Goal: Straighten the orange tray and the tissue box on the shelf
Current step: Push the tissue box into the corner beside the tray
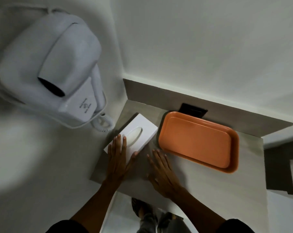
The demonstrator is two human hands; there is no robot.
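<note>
A white tissue box with an oval slot lies at the left end of the grey shelf, turned at an angle to the wall. My left hand rests flat on its near end, fingers on top and thumb along its right side. To the right lies an empty orange tray, also skewed to the shelf's back edge. My right hand lies flat on the shelf between box and tray, fingers spread, fingertips just short of the tray's near left corner.
A white wall-mounted hair dryer with a coiled cord hangs on the left wall beside the box. A dark socket plate sits on the grey backsplash behind the tray. My feet show below the shelf's front edge.
</note>
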